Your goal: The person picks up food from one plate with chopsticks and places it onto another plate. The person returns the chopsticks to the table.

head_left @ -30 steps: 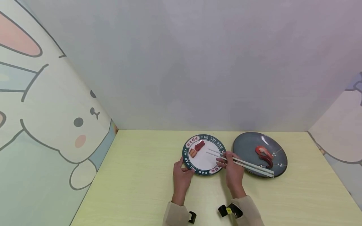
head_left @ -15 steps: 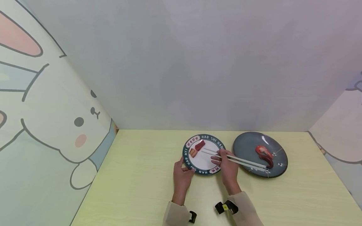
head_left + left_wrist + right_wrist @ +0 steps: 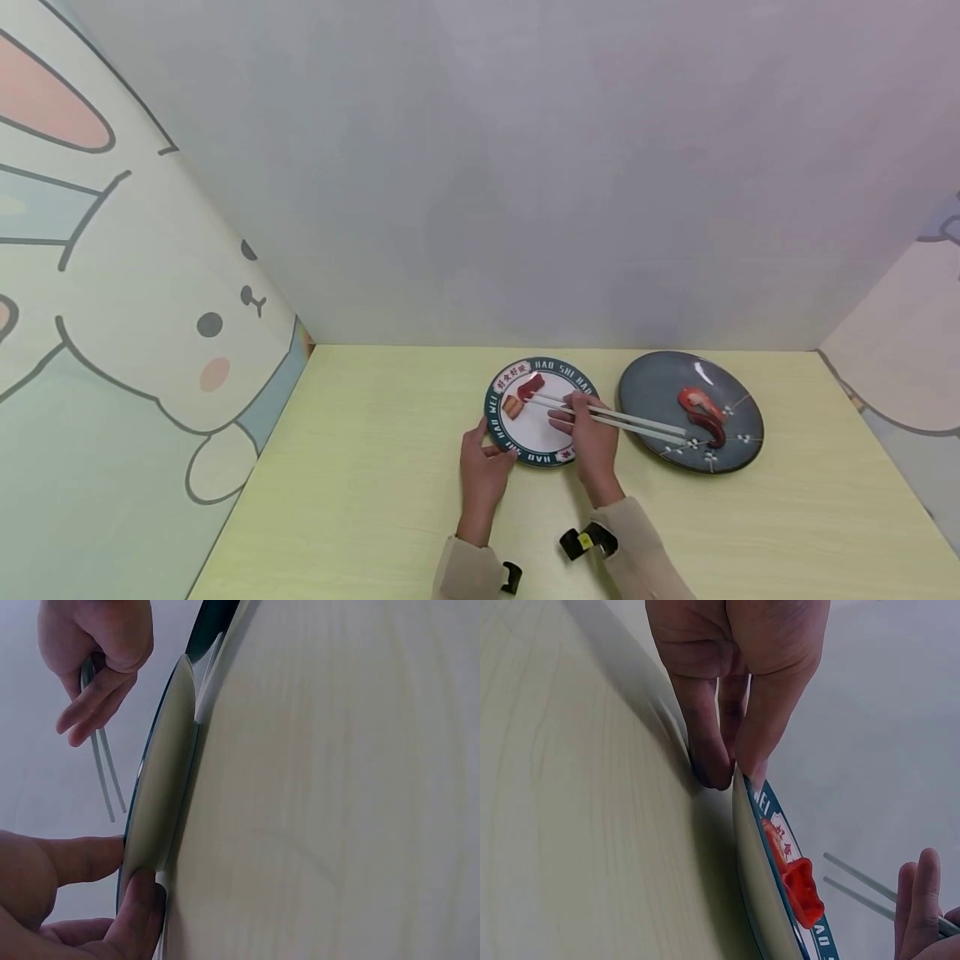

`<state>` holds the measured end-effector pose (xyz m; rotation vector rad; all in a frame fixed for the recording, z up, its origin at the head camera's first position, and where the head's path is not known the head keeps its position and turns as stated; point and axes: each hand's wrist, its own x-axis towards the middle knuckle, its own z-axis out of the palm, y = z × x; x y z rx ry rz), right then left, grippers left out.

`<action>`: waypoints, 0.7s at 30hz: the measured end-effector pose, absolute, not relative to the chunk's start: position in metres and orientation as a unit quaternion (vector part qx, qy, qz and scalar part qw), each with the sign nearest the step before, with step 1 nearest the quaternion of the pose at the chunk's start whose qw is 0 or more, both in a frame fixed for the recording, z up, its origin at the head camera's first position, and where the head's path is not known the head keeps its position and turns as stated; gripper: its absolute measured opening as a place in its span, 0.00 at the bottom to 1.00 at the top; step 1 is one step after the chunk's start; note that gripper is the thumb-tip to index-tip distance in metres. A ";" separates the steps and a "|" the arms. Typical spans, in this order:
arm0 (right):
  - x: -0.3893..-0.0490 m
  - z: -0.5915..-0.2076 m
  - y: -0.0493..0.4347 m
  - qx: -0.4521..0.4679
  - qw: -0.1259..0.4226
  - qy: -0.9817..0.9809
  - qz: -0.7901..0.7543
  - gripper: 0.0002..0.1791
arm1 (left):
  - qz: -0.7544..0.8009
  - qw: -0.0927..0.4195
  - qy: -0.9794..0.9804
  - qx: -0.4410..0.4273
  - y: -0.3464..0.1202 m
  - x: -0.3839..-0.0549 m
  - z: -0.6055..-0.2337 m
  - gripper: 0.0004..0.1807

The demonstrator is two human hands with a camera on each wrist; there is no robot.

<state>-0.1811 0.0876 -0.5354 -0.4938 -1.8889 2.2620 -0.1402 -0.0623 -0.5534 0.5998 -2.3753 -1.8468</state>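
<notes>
My left hand [image 3: 483, 475] pinches the near-left rim of a small white plate [image 3: 538, 427] with a green lettered border, thumb on top and fingers beneath. On that plate lie a red piece of play food [image 3: 531, 386], bright and crumpled-looking in the right wrist view, and a brownish-orange piece [image 3: 513, 407]. My right hand [image 3: 595, 442] holds a pair of pale chopsticks [image 3: 637, 421] over the plate's right side. Their tips point left, slightly apart, and overlap the area beside the two food pieces in the head view. In the right wrist view the tips stand above the plate's face.
To the right, a larger dark grey plate [image 3: 648, 392] holds a red-and-white shrimp [image 3: 693, 398] and a dark red curved piece [image 3: 708, 429]. The pale wooden table [image 3: 360, 467] meets a grey wall [image 3: 465, 208] behind. Cartoon-printed panels [image 3: 150, 350] flank the sides.
My right hand has moved left with the chopsticks, bringing their tips from the plate's middle to beside the food pieces. The left hand and both plates have stayed in place.
</notes>
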 end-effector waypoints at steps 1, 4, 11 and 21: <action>-0.182 -0.536 0.087 -0.166 0.075 -0.632 0.754 0.22 | -0.602 0.036 -0.774 0.195 -0.062 -0.140 -0.554 0.41; -0.184 -0.538 0.084 -0.167 0.075 -0.631 0.754 0.22 | -0.603 0.037 -0.773 0.194 -0.063 -0.140 -0.555 0.41; -0.188 -0.540 0.080 -0.169 0.082 -0.627 0.756 0.21 | -0.606 0.041 -0.772 0.187 -0.064 -0.139 -0.555 0.41; -0.193 -0.543 0.074 -0.172 0.074 -0.655 0.732 0.21 | -0.608 0.046 -0.772 0.181 -0.064 -0.138 -0.552 0.41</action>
